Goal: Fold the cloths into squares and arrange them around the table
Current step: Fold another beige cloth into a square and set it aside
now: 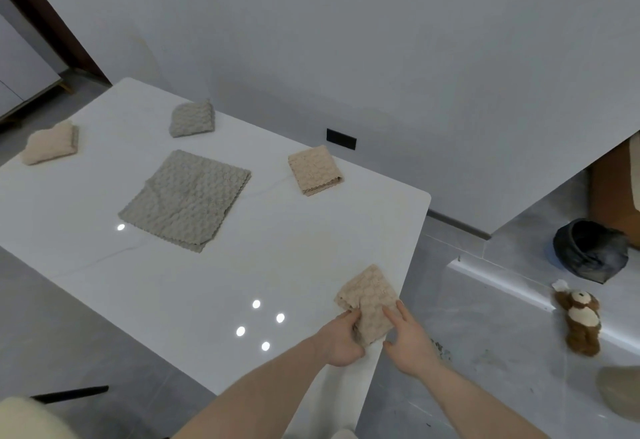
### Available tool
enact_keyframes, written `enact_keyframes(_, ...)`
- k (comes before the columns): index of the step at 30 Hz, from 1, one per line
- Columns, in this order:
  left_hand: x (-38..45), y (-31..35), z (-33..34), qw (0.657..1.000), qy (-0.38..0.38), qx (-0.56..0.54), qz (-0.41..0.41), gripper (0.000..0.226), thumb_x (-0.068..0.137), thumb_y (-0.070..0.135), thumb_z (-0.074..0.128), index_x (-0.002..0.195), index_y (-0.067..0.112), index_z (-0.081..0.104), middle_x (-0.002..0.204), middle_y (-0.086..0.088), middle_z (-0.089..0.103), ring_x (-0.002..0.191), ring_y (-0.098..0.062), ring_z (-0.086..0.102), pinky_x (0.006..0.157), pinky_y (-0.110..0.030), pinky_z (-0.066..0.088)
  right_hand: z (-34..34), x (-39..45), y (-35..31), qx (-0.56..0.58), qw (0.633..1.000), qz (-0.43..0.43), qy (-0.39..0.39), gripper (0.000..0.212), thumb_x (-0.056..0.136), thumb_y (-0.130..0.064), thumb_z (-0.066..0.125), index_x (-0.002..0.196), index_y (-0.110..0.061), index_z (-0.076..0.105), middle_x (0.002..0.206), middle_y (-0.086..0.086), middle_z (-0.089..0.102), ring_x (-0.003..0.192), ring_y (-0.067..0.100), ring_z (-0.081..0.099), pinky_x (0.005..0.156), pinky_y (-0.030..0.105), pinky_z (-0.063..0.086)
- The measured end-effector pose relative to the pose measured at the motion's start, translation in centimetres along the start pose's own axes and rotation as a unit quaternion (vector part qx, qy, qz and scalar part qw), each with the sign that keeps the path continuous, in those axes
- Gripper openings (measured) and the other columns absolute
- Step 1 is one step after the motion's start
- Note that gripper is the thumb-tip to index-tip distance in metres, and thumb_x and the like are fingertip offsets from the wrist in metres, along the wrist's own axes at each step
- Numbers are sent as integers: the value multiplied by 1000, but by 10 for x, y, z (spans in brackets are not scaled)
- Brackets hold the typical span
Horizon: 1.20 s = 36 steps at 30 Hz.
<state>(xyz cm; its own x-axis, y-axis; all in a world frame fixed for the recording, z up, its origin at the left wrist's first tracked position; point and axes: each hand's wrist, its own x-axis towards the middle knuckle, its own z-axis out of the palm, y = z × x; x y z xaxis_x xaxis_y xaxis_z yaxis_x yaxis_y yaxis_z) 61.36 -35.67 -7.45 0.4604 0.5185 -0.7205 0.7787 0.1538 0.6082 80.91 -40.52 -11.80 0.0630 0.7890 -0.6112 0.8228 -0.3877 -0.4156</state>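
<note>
Both hands at the glossy white counter (294,248): left hand (341,340) pinches the near beige cloth (370,303) at its right edge, right hand (408,338) fingers straight on it. Grey tiled floor (485,334) beyond, teddy bear (580,321) lying there.

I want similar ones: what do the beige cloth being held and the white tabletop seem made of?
Beige folded cloth: looks like soft plush microfibre, matte; bubbly raised texture, scalloped edge. White rounded-corner tabletop: likely glossy stone or sintered slab; it mirrors ceiling lights and shows faint grey veins. Neither is certain.
</note>
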Motion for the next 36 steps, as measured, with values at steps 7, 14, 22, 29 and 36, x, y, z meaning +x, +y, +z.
enact_keyframes(7,-21,-23,-6,997,70,-20,-28,87,86,25,60,162,28,20,163,-1,32,145,-23,39,117,-36,37,-3,-11,-10,-78,996,-51,-5,79,95,-20,59,161,-29,17,170,-1,-8,157,25,3,125,33,18)
enact_keyframes(14,-71,-41,-11,988,134,-65,-44,79,90,31,62,161,31,25,161,9,28,136,-14,49,101,-25,49,7,-15,-49,-168,983,-52,-52,88,90,-21,55,162,-30,6,169,1,-16,156,32,-9,125,49,9)
enact_keyframes(22,-131,-53,-26,975,212,-67,-7,68,93,34,62,154,39,32,150,25,31,123,1,50,92,-16,50,2,-19,-61,-178,977,-12,-119,94,86,-23,52,162,-31,-2,168,-3,-16,155,31,-7,124,48,12)
enact_keyframes(29,-172,-92,-52,968,249,-20,-35,68,95,36,61,155,40,30,153,28,25,125,-3,49,95,-18,48,10,-31,-83,-89,992,-92,-13,75,94,-31,52,160,-28,17,170,0,-5,156,29,1,126,42,11)
enact_keyframes(36,-177,-121,-78,976,216,14,-25,64,94,37,61,152,37,35,157,21,25,125,-5,50,99,-20,48,14,-52,-115,7,994,-104,14,69,95,-32,55,157,-36,25,169,-12,-1,155,18,9,122,34,24)
